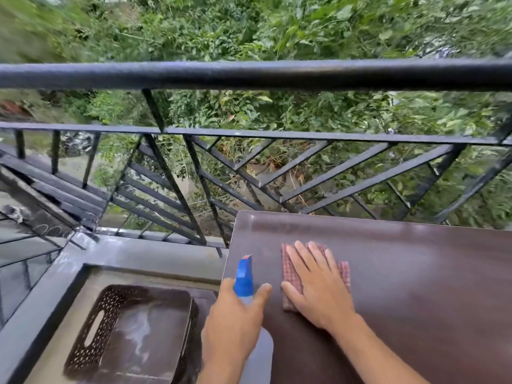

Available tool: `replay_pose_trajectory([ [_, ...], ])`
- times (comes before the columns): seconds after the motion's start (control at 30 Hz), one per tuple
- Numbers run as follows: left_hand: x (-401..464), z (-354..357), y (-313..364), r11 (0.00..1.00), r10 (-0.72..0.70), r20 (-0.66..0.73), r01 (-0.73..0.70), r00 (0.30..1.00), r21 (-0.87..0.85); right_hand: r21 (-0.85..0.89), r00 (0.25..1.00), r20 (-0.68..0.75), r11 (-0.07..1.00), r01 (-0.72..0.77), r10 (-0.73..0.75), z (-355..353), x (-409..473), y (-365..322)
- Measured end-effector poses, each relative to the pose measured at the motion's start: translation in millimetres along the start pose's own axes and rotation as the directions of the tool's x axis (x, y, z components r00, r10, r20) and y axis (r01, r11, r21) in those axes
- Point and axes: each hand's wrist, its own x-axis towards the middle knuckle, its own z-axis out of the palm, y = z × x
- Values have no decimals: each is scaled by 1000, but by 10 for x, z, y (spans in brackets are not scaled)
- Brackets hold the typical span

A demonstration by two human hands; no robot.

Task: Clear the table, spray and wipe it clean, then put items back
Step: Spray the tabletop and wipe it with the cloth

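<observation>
A dark brown table (415,273) fills the lower right, its top bare apart from my hands and a cloth. My left hand (235,322) is wrapped around a spray bottle with a blue head (244,277), nozzle pointing away over the table's left edge. My right hand (315,284) lies flat, fingers spread, pressing a folded red checked cloth (291,275) onto the table near its left side. Most of the cloth is covered by the hand.
A black metal balcony railing (249,76) runs across just behind the table, with thick green bushes beyond. Down on the floor at the left stands a dark brown perforated plastic basket (130,333), with a raised grey ledge (138,250) behind it.
</observation>
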Motion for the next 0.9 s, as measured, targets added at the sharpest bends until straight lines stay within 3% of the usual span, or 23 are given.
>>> replay_pose_trajectory([
  [0.3, -9, 45, -36, 999, -2, -100, 7, 995, 43, -30, 997, 58, 998, 50, -48, 89, 1250, -504],
  [0.47, -23, 3, -90, 999, -18, -105, 15, 994, -31, 76, 932, 118, 939, 334, -342, 48, 766, -559],
  [0.57, -24, -5, -112, 998, -38, -114, 31, 993, -63, 90, 866, -1, 863, 498, -500, 116, 364, -601],
  [0.63, -24, -9, -118, 997, -44, -121, 35, 992, -74, 78, 846, 15, 844, 530, -533, 164, 325, -600],
  [0.73, -11, 10, -122, 997, -37, -136, 28, 990, -72, 28, 870, 100, 875, 483, -483, 179, 605, -619],
  [0.9, -48, 47, -119, 999, -37, -185, 30, 982, -41, 11, 967, 97, 972, 236, -236, 149, 1224, -700],
])
